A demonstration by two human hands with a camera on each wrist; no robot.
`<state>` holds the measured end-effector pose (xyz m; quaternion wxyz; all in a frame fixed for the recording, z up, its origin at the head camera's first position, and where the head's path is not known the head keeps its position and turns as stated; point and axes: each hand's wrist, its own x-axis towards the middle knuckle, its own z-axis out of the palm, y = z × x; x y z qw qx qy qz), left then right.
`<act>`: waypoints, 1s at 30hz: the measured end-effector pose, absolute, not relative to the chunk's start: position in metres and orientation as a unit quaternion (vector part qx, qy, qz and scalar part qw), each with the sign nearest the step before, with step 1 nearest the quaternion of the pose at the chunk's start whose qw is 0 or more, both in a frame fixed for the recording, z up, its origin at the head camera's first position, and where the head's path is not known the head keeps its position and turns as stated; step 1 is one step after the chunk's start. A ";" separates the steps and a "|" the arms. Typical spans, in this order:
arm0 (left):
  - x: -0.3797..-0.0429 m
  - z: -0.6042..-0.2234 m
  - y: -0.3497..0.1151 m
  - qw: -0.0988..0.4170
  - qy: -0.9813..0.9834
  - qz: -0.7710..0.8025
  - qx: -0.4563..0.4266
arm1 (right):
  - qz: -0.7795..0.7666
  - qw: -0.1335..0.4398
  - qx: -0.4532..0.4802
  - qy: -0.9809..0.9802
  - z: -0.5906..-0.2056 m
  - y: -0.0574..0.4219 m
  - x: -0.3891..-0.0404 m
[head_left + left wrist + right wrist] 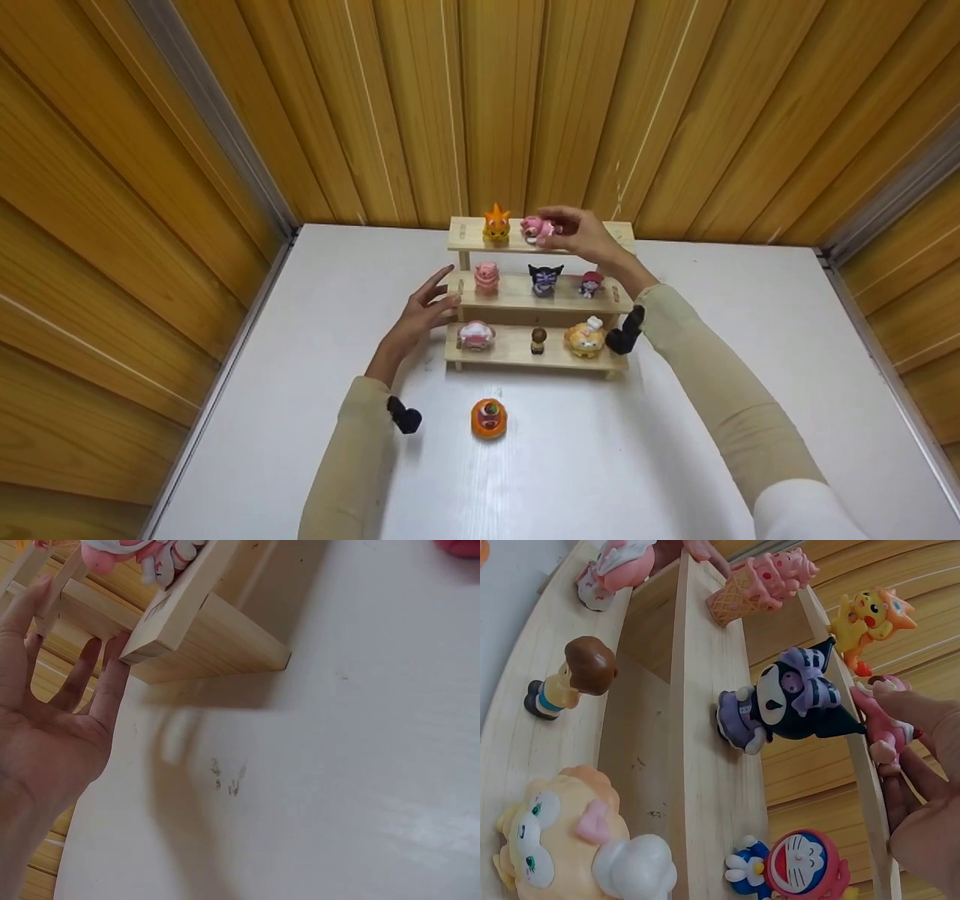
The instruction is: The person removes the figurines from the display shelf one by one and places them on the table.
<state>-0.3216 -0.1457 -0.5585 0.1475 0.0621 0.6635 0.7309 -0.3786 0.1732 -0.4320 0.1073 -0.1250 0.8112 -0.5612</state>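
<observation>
A three-tier wooden display stand [540, 360] holds several small figurines. My right hand [589, 238] pinches a pink bear figurine [532, 226] on the top tier, beside an orange-and-yellow figurine [496, 225]. In the right wrist view, thumb and fingers lie on either side of the pink bear [885, 724]. At the stand's left end is my left hand [418, 316]. The left wrist view shows that hand [56, 731] with spread, mostly straight fingers touching the ends of the tiers.
On the middle tier stand a pink ice-cream-cone figurine [487, 278], a black-and-purple one [545, 280] and a red-hooded one [591, 284]. The lowest tier bears a pink-and-white figurine [476, 336], a brown-haired one [538, 340] and a chef-hatted one [585, 339]. An orange round toy [489, 418] lies in front.
</observation>
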 end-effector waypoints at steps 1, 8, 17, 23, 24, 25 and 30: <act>-0.320 -0.559 -0.146 0.147 0.665 0.729 0.060 | -0.554 0.110 -0.128 0.815 -0.434 0.173 -0.378; -0.317 -0.562 -0.146 0.149 0.672 0.722 0.063 | -0.536 0.100 -0.132 0.828 -0.437 0.174 -0.374; -0.321 -0.559 -0.141 0.148 0.670 0.725 0.059 | -0.542 0.066 -0.122 0.829 -0.438 0.182 -0.375; -0.327 -0.561 -0.139 0.148 0.661 0.734 0.058 | -0.557 0.060 -0.119 0.820 -0.439 0.191 -0.374; -0.327 -0.560 -0.139 0.147 0.660 0.734 0.056 | -0.559 0.059 -0.119 0.818 -0.439 0.192 -0.374; -0.328 -0.560 -0.139 0.146 0.661 0.734 0.054 | -0.563 0.058 -0.120 0.816 -0.439 0.193 -0.375; -0.331 -0.560 -0.138 0.143 0.662 0.734 0.047 | -0.585 0.051 -0.117 0.801 -0.442 0.198 -0.376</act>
